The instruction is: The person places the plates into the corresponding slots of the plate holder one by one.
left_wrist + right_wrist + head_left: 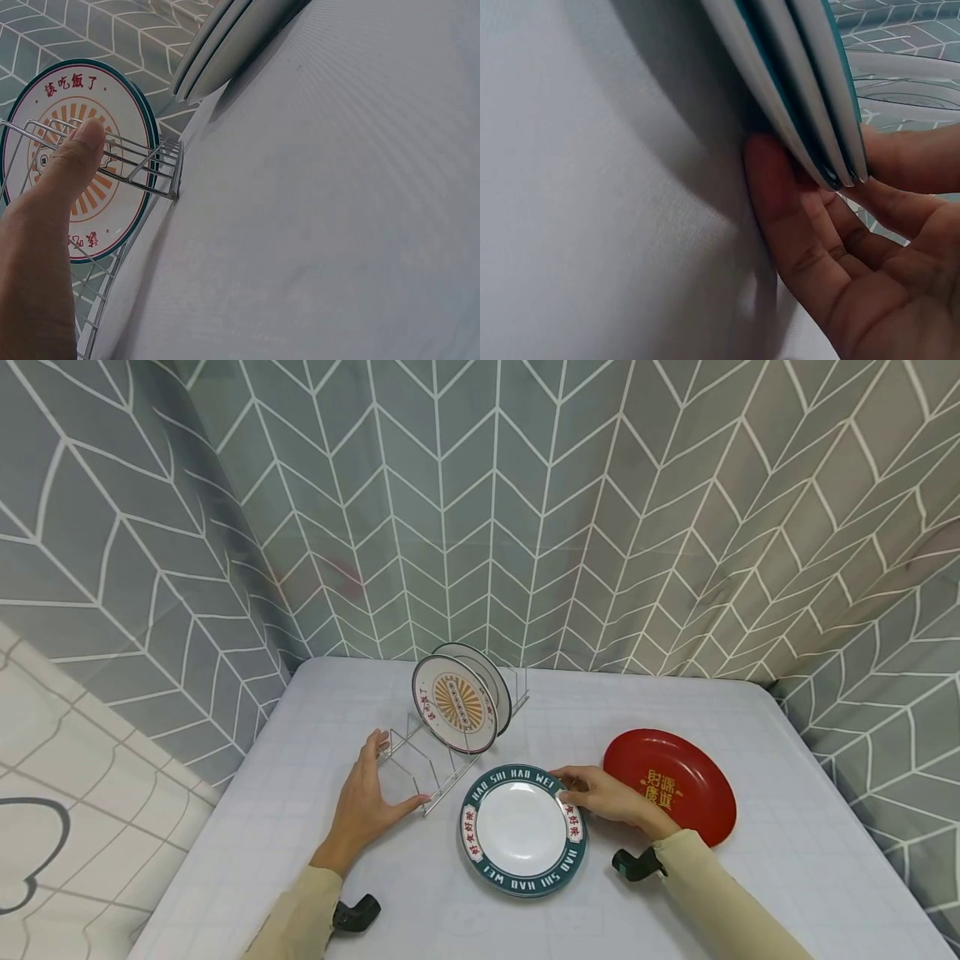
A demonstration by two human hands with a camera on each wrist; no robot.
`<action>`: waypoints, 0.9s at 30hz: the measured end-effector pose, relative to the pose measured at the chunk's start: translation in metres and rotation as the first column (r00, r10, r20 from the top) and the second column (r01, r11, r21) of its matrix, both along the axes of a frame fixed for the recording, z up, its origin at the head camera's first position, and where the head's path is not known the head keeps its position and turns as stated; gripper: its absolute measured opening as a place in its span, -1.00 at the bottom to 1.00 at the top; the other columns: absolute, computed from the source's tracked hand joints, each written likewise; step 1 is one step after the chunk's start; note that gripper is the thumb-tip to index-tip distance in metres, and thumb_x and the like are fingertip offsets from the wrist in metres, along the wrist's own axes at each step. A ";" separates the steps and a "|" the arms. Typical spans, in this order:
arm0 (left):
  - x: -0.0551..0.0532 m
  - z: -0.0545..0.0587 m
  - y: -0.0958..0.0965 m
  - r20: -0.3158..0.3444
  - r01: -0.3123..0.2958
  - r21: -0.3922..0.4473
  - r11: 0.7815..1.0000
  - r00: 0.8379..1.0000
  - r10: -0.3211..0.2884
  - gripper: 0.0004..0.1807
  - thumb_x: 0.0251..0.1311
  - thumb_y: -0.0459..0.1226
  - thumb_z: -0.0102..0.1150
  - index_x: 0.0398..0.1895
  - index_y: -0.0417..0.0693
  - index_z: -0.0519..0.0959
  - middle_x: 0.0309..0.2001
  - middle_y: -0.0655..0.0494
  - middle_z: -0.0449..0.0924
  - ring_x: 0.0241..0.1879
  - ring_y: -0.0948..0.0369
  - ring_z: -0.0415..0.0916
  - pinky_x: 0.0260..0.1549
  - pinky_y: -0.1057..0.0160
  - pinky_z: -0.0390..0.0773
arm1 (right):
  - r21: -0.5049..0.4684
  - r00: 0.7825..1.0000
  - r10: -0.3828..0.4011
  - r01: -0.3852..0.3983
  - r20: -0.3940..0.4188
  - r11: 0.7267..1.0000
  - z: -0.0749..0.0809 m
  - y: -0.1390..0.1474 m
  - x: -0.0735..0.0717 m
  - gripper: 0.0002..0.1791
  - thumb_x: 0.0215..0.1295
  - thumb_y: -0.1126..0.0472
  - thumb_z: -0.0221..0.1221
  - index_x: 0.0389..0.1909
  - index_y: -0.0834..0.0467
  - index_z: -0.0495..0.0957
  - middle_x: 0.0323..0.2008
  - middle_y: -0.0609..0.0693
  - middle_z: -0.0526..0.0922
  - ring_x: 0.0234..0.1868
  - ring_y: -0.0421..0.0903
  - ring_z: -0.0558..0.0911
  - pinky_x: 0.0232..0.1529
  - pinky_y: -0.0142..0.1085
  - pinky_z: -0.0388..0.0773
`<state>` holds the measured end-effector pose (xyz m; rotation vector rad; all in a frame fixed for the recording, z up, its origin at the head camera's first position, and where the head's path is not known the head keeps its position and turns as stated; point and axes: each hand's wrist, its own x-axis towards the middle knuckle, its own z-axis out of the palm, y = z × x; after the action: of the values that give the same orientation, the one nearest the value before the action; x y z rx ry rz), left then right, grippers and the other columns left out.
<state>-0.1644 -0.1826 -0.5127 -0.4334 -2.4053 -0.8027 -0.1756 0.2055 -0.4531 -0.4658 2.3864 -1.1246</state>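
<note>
A wire dish rack (442,793) stands left of the table's middle. Two round patterned plates are upright in its far part, the nearer plate (438,727) showing an orange sunburst. My left hand (363,806) grips the rack's near end, with the thumb (75,154) over the wires in the left wrist view. Right of the rack, a stack of three green-rimmed plates (471,831) is face up. My right hand (611,797) pinches the stack's right edge. In the right wrist view, fingers reach under the plates (802,82), whose edges there appear tilted off the cloth.
A red oval tray (708,789) with gold characters lies to the right, beyond my right forearm. White cloth (600,702) covers the table. Grey patterned curtains (480,510) hang behind and at the sides.
</note>
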 end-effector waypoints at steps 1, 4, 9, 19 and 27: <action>0.000 0.000 0.000 0.002 0.000 0.000 1.000 1.000 0.000 0.46 -0.44 0.12 0.64 0.52 -0.22 -0.04 0.37 -0.16 0.33 0.28 -0.06 0.42 0.27 -0.05 0.45 | -0.003 1.000 0.000 0.000 0.004 1.000 0.000 0.000 0.000 -0.46 0.34 0.20 0.20 0.30 0.29 0.40 -0.11 0.08 0.60 -0.10 -0.04 0.49 -0.14 -0.33 0.61; 0.000 0.000 0.000 0.003 0.000 0.000 1.000 1.000 0.000 0.46 -0.44 0.12 0.64 0.52 -0.22 -0.03 0.37 -0.16 0.34 0.28 -0.05 0.42 0.27 -0.05 0.45 | -0.009 1.000 0.002 -0.002 0.008 1.000 0.000 0.000 0.000 -0.46 0.34 0.20 0.20 0.30 0.30 0.39 -0.12 0.07 0.59 -0.11 -0.05 0.48 -0.14 -0.33 0.61; 0.000 0.000 0.000 -0.003 -0.002 -0.006 1.000 1.000 0.002 0.45 -0.44 0.11 0.64 0.52 -0.23 -0.03 0.36 -0.16 0.34 0.28 -0.05 0.42 0.26 -0.04 0.46 | -0.021 1.000 0.002 -0.001 0.017 1.000 -0.002 0.001 -0.001 -0.46 0.35 0.20 0.19 0.30 0.29 0.39 -0.11 0.08 0.59 -0.10 -0.03 0.48 -0.12 -0.31 0.60; 0.000 0.000 0.000 -0.008 0.003 -0.009 1.000 1.000 -0.003 0.45 -0.43 0.12 0.63 0.52 -0.24 -0.03 0.36 -0.17 0.33 0.29 -0.05 0.40 0.28 -0.03 0.44 | -0.027 0.999 -0.024 0.025 0.039 0.999 -0.003 0.000 0.000 -0.44 0.34 0.16 0.21 0.31 0.26 0.39 -0.06 0.09 0.60 -0.06 -0.04 0.49 -0.07 -0.23 0.64; 0.000 -0.001 -0.001 -0.018 0.005 -0.009 1.000 1.000 -0.005 0.43 -0.44 0.14 0.63 0.47 -0.33 0.03 0.37 -0.17 0.33 0.29 -0.06 0.41 0.27 -0.02 0.45 | 0.005 1.000 -0.012 0.012 -0.003 1.000 -0.004 0.000 0.000 -0.43 0.31 0.18 0.24 0.32 0.25 0.40 -0.06 0.05 0.62 -0.07 -0.04 0.49 -0.11 -0.33 0.63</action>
<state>-0.1649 -0.1834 -0.5132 -0.4483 -2.3931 -0.7874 -0.1755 0.2059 -0.4567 -0.4522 2.3973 -1.1242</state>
